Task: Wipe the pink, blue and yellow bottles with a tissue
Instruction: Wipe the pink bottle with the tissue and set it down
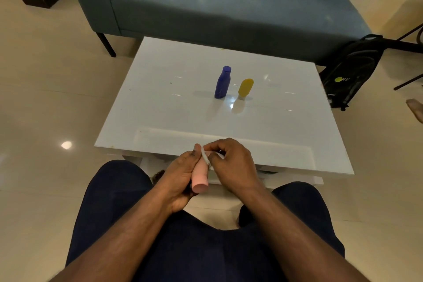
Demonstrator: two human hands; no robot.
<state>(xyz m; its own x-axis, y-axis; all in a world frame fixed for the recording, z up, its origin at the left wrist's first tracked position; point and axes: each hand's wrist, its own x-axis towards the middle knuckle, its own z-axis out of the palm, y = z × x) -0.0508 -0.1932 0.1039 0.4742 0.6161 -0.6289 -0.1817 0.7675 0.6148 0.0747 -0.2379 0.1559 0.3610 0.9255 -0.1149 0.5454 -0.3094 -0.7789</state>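
Observation:
My left hand (pixel 180 175) grips the pink bottle (pixel 200 178) over the near edge of the white table (pixel 160 107), with the bottle's base pointing toward me. Against the bottle's upper part, my right hand (pixel 231 162) pinches a white tissue (pixel 205 158). Most of the tissue is hidden by the fingers. The blue bottle (pixel 223 82) stands upright near the table's middle. Just to its right the yellow bottle (pixel 245 88) stands cap down.
A blue sofa (pixel 206 7) stands behind the table. A black backpack (pixel 352 71) leans on the floor to the right, next to dark chair legs (pixel 409 80). My knees in dark trousers sit either side of the table's front edge.

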